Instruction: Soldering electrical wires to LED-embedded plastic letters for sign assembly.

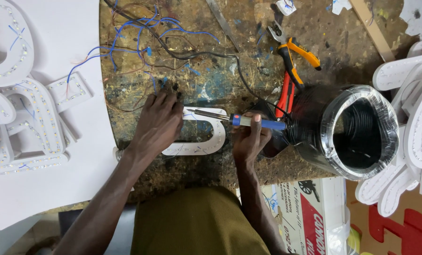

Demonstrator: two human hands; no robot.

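Left hand (160,123) pressed flat, fingers together, on the left end of a small white U-shaped letter piece (206,137), pinning it to the paint-stained surface (211,80); nothing pinched in that grip. Right hand (249,139) closed around the blue handle of a soldering iron (239,120), metal tip lying over the top arm of the piece, near the left fingers. Just right of the iron, a big coil of black wire (357,132) in clear wrap. Beyond, orange-handled pliers (293,59) and tangled blue wires (140,38). Far left, white letters with LED strips (27,118).
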